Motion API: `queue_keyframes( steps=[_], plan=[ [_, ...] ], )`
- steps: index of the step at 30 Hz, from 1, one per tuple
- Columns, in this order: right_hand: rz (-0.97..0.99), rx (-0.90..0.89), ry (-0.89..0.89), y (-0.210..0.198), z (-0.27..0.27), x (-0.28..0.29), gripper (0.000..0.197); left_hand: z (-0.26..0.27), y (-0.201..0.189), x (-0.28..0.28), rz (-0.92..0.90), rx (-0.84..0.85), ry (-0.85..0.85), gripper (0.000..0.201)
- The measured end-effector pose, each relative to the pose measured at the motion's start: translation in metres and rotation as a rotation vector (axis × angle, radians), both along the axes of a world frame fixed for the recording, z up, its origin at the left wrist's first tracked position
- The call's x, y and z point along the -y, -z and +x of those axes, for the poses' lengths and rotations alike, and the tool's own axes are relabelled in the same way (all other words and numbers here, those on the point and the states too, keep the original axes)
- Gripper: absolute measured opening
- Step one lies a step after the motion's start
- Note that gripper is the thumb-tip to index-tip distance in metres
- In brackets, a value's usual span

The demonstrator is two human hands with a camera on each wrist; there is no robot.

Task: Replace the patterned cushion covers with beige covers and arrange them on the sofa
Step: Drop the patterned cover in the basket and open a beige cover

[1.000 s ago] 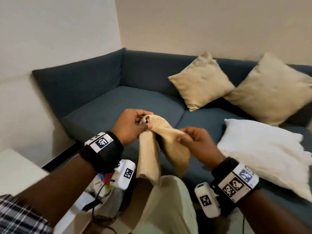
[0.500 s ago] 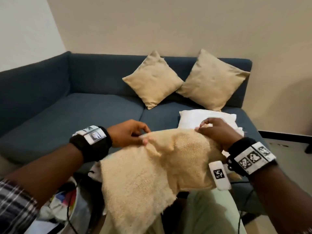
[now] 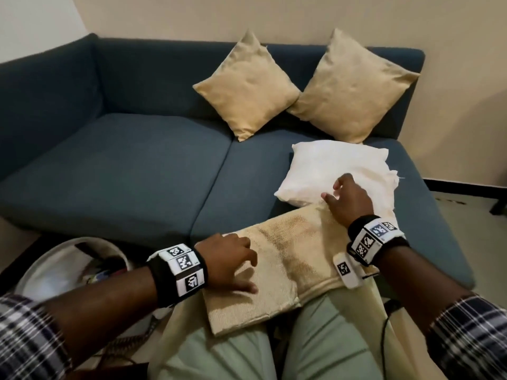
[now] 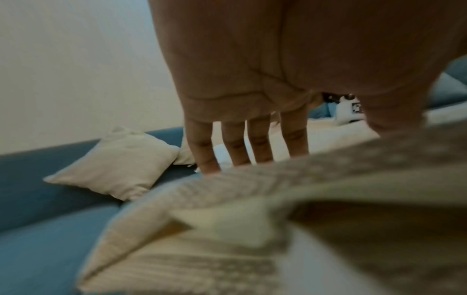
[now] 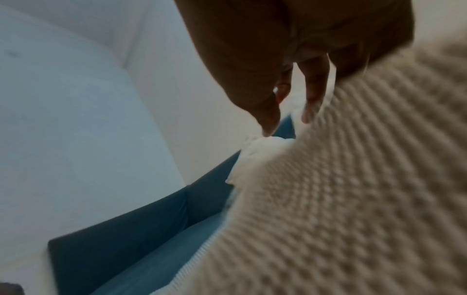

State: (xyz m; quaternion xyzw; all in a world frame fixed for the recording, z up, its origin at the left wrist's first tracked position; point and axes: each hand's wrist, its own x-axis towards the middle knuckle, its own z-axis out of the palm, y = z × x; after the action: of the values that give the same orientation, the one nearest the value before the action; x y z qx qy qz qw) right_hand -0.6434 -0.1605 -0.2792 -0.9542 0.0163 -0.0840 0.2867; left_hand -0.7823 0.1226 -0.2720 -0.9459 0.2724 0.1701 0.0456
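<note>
A beige woven cover [image 3: 288, 259] lies spread flat across my lap and the sofa's front edge. My left hand [image 3: 247, 270] rests on its near left part with straight fingers [image 4: 240, 147] pressing the cloth [image 4: 227, 219]. My right hand [image 3: 333, 192] sits at the cover's far edge, fingers loosely spread. Its thumb tip touches the bare white cushion insert [image 3: 329, 165] lying on the seat. In the right wrist view that hand [image 5: 286, 125] hovers where the cover [image 5: 353, 179] meets the insert [image 5: 255, 147]. Two beige-covered cushions [image 3: 247, 86] [image 3: 354, 83] lean against the backrest.
The blue sofa [image 3: 137, 165] has a long bare seat to the left of the cushions. A white round basket [image 3: 55, 267] with coloured fabric and cables stands by my left knee. Floor and a dark furniture leg [image 3: 498, 207] lie to the right.
The cover, held bunched in both hands a second ago, was opened out and now lies flat on my lap. Both hands let go of it; the right reached onto the white insert.
</note>
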Motion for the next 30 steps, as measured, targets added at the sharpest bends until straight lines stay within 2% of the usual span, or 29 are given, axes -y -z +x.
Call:
queue_keyframes(
  steps=[2,3,4,6,8,10,11,13,15,18,20,21,23,26,30],
  plan=[
    [-0.162,0.199,-0.169,-0.010,-0.013,-0.011,0.029,-0.011,0.004,0.018,0.050,-0.069,-0.007,0.081],
    [-0.156,0.226,-0.349,-0.014,-0.021,-0.017,0.028,-0.015,0.008,0.024,0.090,-0.083,-0.002,0.085],
    [-0.140,0.168,-0.559,-0.018,-0.029,-0.021,0.028,-0.018,0.011,0.030,0.125,-0.079,0.018,0.087],
    [-0.248,-0.127,-0.849,-0.015,-0.051,-0.029,0.035,-0.025,0.015,0.036,0.167,-0.066,0.055,0.086],
    [-0.500,-0.373,-0.913,-0.003,-0.069,-0.029,0.057,-0.028,0.016,0.038,0.158,-0.070,0.061,0.076],
    [-0.688,-0.468,-0.886,0.014,-0.076,-0.017,0.070,-0.028,0.012,0.036,0.108,-0.088,0.024,0.055],
    [-0.695,-0.496,-0.876,0.019,-0.077,-0.011,0.070,-0.027,0.010,0.034,0.077,-0.089,-0.008,0.042],
    [-0.603,-0.513,-0.857,0.021,-0.076,0.004,0.067,-0.023,0.007,0.027,0.015,-0.064,-0.064,0.021],
    [-0.497,-0.489,-0.861,0.018,-0.074,0.012,0.054,-0.014,0.000,0.014,-0.062,-0.035,-0.129,0.009],
    [-0.421,-0.369,-0.846,0.019,-0.070,0.020,0.019,0.009,-0.022,-0.008,-0.174,-0.045,-0.222,0.013],
    [-0.396,-0.274,-0.801,0.017,-0.064,0.022,0.008,0.024,-0.040,-0.020,-0.219,-0.029,-0.273,0.009],
    [-0.377,-0.240,-0.764,0.016,-0.062,0.023,0.007,0.029,-0.048,-0.024,-0.217,-0.015,-0.294,0.007],
    [-0.341,-0.161,-0.628,0.011,-0.056,0.022,0.017,0.039,-0.062,-0.030,-0.187,0.017,-0.318,0.007],
    [-0.324,0.005,-0.361,-0.006,-0.042,0.022,0.010,0.050,-0.081,-0.035,-0.127,0.081,-0.325,0.007],
    [-0.322,0.123,-0.224,-0.025,-0.017,0.020,0.003,0.069,-0.094,-0.056,-0.144,0.330,-0.465,0.018]
  ],
)
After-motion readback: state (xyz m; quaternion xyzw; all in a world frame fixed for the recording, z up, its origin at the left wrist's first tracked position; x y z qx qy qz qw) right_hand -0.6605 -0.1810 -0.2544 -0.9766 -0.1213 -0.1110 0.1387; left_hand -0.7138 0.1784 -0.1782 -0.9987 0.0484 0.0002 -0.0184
